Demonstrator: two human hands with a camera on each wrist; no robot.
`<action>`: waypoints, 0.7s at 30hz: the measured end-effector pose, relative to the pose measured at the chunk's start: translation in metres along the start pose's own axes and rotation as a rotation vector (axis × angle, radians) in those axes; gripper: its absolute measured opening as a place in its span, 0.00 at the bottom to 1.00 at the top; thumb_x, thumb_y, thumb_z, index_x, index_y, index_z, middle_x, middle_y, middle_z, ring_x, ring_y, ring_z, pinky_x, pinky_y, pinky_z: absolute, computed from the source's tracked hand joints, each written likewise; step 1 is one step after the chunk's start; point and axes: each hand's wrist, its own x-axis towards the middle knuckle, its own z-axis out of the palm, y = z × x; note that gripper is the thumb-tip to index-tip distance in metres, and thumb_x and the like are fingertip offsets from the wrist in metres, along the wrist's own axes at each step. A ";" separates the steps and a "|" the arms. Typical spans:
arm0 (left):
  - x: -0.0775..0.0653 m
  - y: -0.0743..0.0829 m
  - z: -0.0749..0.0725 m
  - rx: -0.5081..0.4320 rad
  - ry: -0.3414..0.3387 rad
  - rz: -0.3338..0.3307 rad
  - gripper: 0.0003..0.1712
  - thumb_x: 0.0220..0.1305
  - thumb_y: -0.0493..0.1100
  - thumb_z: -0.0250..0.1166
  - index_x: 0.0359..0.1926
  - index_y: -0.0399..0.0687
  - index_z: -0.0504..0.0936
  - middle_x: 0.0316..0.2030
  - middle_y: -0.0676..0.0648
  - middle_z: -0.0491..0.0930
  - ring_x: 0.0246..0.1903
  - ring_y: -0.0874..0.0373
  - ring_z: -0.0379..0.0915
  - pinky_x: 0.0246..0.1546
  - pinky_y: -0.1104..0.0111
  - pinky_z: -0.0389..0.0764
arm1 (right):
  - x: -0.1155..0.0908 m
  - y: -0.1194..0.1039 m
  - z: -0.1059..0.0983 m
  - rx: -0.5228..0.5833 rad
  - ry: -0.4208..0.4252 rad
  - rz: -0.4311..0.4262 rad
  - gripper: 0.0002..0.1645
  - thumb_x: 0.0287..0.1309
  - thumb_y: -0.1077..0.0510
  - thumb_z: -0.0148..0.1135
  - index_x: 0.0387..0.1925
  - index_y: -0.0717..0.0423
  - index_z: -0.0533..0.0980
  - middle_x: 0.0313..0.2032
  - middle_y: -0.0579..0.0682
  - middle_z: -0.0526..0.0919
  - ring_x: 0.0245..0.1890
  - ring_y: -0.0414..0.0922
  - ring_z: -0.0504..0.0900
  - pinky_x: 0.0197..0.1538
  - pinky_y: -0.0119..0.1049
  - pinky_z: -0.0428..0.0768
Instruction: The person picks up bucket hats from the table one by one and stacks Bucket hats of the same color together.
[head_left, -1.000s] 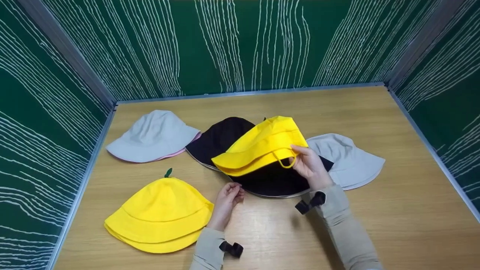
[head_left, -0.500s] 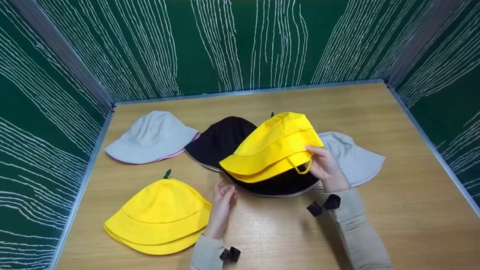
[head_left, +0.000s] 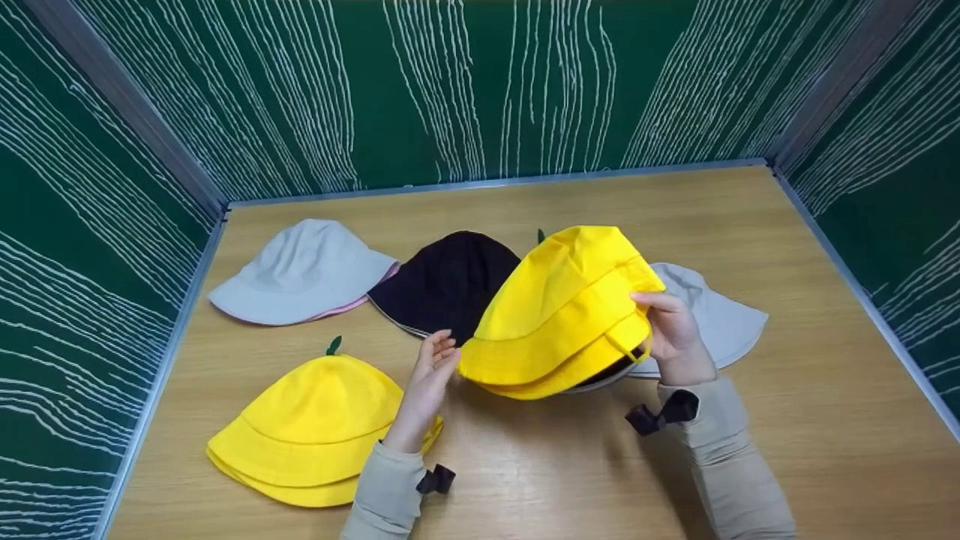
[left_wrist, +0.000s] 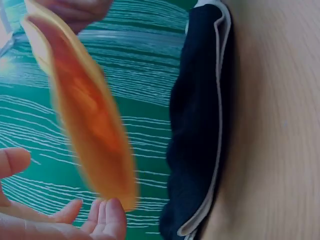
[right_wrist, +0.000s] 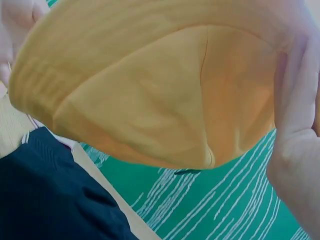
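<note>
My right hand (head_left: 675,337) pinches the side edge of a yellow bucket hat (head_left: 562,315), raised over the table with its brim folded and a thin yellow loop hanging down. A small green leaf (head_left: 541,235) pokes up at its crown. My left hand (head_left: 424,386) has its thumb and fingers spread at the opposite end of the brim; in the left wrist view its fingertips (left_wrist: 115,215) are right at the fabric's lower tip. The right wrist view looks into the hat's plain yellow inside (right_wrist: 140,110). Beneath the held hat, a dark hat (head_left: 616,370) is mostly hidden.
A second yellow hat (head_left: 315,427) with a leaf lies at front left, partly behind my left forearm. Behind are a pale hat (head_left: 304,270) with pink underside, a black hat (head_left: 450,277) and another pale hat (head_left: 720,322) at right. Green walls (head_left: 495,90) enclose the wooden table.
The yellow hat has shifted right and toward me with my right hand, its brim end swinging downward. My left hand has unfolded its fingers and risen to the brim.
</note>
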 end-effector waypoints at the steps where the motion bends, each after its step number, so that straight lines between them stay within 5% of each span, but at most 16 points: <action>1: 0.002 0.000 0.000 0.010 -0.012 -0.005 0.28 0.69 0.38 0.50 0.65 0.28 0.54 0.61 0.29 0.57 0.61 0.40 0.56 0.65 0.52 0.57 | 0.000 0.001 0.002 -0.009 -0.011 0.010 0.23 0.70 0.69 0.25 0.56 0.72 0.64 0.54 0.67 0.73 0.56 0.59 0.75 0.59 0.46 0.74; 8: 0.011 -0.004 -0.003 0.109 -0.155 -0.087 0.32 0.70 0.47 0.52 0.66 0.31 0.55 0.64 0.32 0.61 0.62 0.41 0.60 0.65 0.50 0.59 | -0.001 0.002 0.010 -0.050 -0.063 0.042 0.21 0.69 0.69 0.29 0.55 0.73 0.65 0.53 0.66 0.75 0.54 0.58 0.77 0.57 0.44 0.76; 15: 0.016 -0.011 -0.005 0.152 -0.369 -0.142 0.30 0.71 0.52 0.51 0.62 0.33 0.64 0.43 0.44 0.78 0.38 0.61 0.72 0.49 0.67 0.72 | -0.006 0.002 0.007 -0.037 -0.124 0.091 0.20 0.68 0.70 0.30 0.56 0.72 0.64 0.54 0.65 0.74 0.55 0.57 0.76 0.59 0.44 0.74; 21: 0.016 -0.014 -0.003 0.107 -0.351 -0.153 0.26 0.70 0.50 0.53 0.57 0.32 0.70 0.31 0.52 0.77 0.30 0.64 0.73 0.35 0.74 0.74 | -0.015 0.001 0.000 -0.048 -0.076 0.082 0.21 0.67 0.71 0.31 0.55 0.72 0.65 0.53 0.65 0.75 0.54 0.57 0.77 0.59 0.44 0.74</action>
